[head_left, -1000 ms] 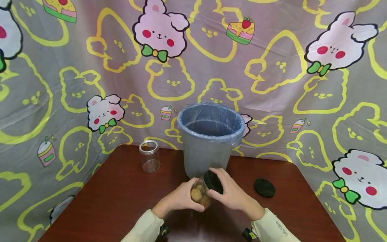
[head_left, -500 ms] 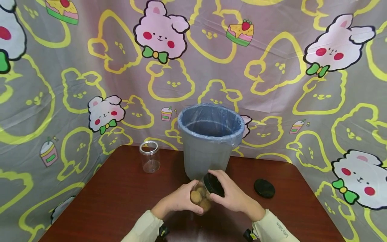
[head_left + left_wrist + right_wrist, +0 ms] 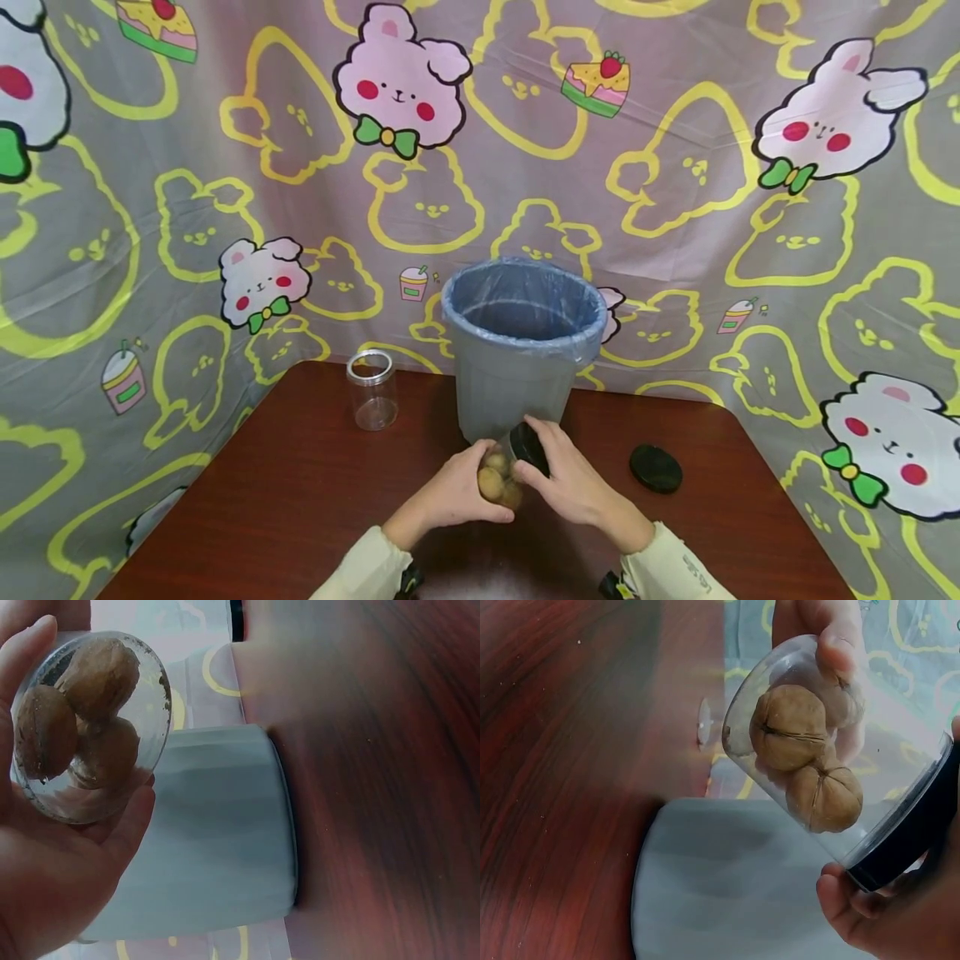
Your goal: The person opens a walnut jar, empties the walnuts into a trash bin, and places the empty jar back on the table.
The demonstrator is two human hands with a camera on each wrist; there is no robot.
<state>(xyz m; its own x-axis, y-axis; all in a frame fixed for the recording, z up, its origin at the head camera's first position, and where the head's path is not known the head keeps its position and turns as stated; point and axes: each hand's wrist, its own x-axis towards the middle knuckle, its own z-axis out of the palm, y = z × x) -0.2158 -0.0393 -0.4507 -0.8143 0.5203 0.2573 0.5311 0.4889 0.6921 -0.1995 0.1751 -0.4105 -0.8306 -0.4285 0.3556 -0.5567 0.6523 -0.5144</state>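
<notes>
My left hand (image 3: 453, 492) grips a clear plastic jar (image 3: 769, 675) around its lower part. Several walnuts (image 3: 791, 727) lie inside, pressing against the wall and the base; the left wrist view looks through the round bottom at some walnuts (image 3: 105, 750). At the jar's other end my right hand (image 3: 566, 479) holds the black lid (image 3: 907, 832), fingers and thumb around its edge. The lid sits over the jar's mouth. Held tilted, with the lid toward the upper right in the head view, the jar is in front of the bin.
A grey bin (image 3: 510, 392) with a blue liner (image 3: 525, 342) stands behind the hands on the dark red table (image 3: 300, 492). To the left is an uncovered clear jar (image 3: 375, 400) with a silver rim. Another black lid (image 3: 656, 468) lies flat at the right. Patterned cloth surrounds the table.
Both hands and the jar have shifted slightly up and turned a little in the head view. The right hand's fingers have moved on the lid. The bin, second jar and loose lid stay put.
</notes>
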